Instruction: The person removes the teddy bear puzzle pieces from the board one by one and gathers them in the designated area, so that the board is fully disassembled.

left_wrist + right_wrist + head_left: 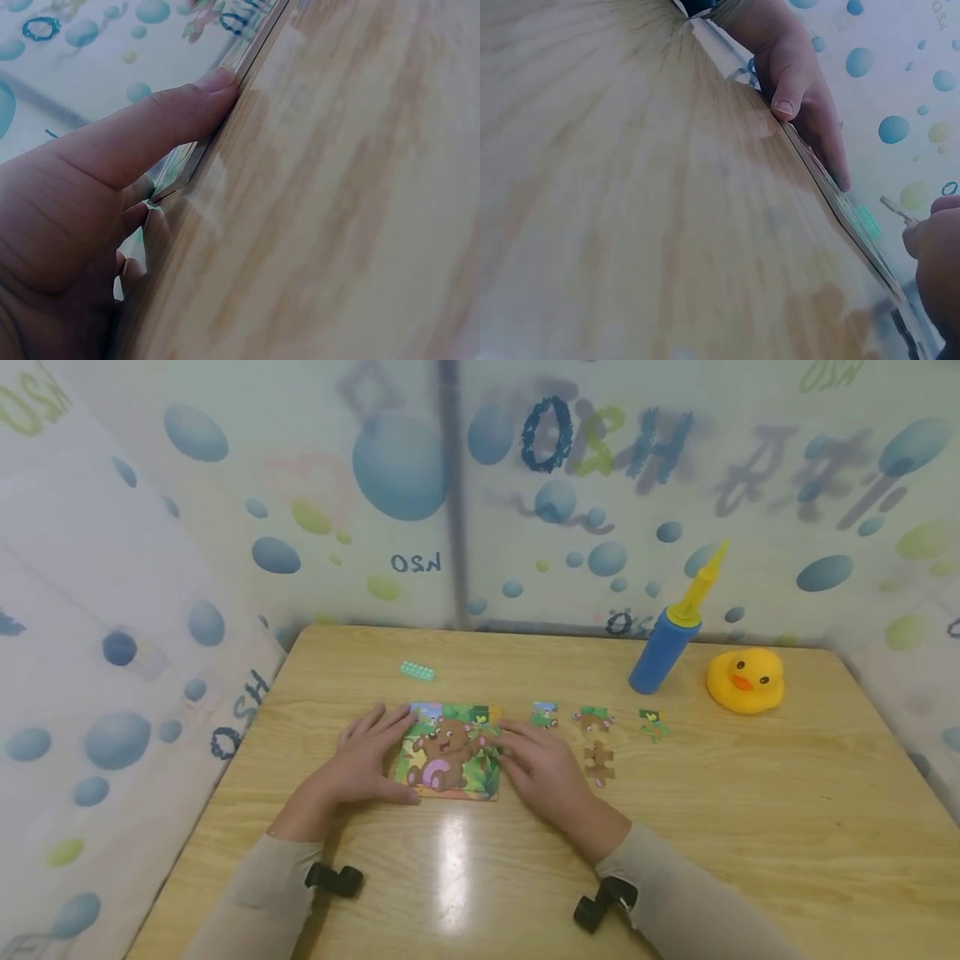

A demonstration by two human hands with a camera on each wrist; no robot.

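Note:
A jigsaw puzzle board (pixel 442 756) with a brown bear picture lies flat on the wooden table. My left hand (pixel 365 758) spans its left side, fingers stretched toward the upper corner. The left thumb (pixel 184 112) rests along the board's front edge in the left wrist view. At the board's right side, my right hand (pixel 546 766) reaches in over the upper corner. In the right wrist view its fingers pinch a thin puzzle piece (pixel 898 209), seen edge-on; the piece's picture is hidden.
Loose puzzle pieces (pixel 599 763) lie right of the board. Behind it is a teal toy brick (pixel 417 671). A blue and yellow hand pump (pixel 666 647) and a yellow rubber duck (pixel 745 682) stand at the back right. A patterned wall (pixel 510 543) borders the table's far edge.

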